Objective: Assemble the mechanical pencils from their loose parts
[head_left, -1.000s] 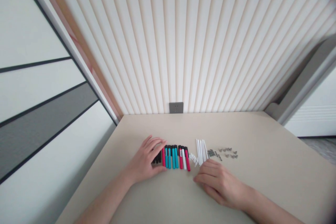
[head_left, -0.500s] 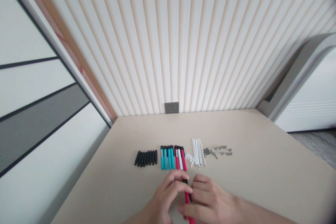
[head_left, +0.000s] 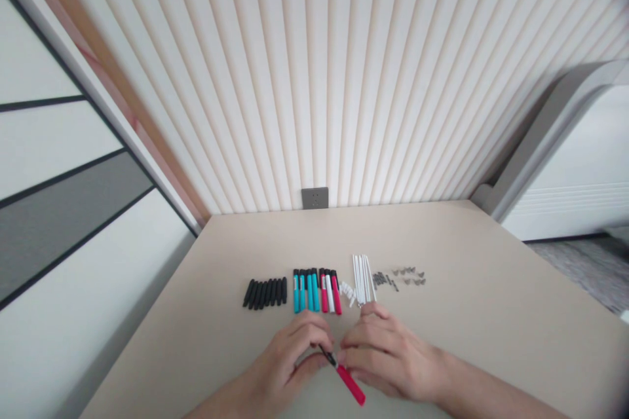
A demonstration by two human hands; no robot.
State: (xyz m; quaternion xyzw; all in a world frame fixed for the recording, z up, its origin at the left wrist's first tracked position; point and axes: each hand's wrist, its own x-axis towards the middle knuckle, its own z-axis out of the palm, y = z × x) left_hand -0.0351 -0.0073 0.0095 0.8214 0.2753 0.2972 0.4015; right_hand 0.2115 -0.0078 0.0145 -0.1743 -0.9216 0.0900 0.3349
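My left hand (head_left: pixel 293 357) is closed, its thumb and fingers pinching the black end of a red pen (head_left: pixel 351 385). My right hand (head_left: pixel 390 352) is closed on the same pen near where black meets red. The red part slants down and right, out from under the fingers. Just beyond the hands, turquoise pen barrels (head_left: pixel 303 292), red ones (head_left: pixel 324 293) and a white one (head_left: pixel 329 296) lie in a row with black clip ends facing away. Where my fingertips meet on the pen is partly hidden.
Several black grips (head_left: pixel 265 293) lie left of the barrels. To the right are small white pieces (head_left: pixel 348 291), thin white refills (head_left: pixel 362 280), small dark springs (head_left: pixel 381 279) and small metal pieces (head_left: pixel 409 275). A wall socket (head_left: pixel 315 198) sits behind the beige table (head_left: pixel 236 236).
The red pen has turned from nearly upright in view to a slant. My left hand has moved left and now pinches its black end. The view has shifted slightly.
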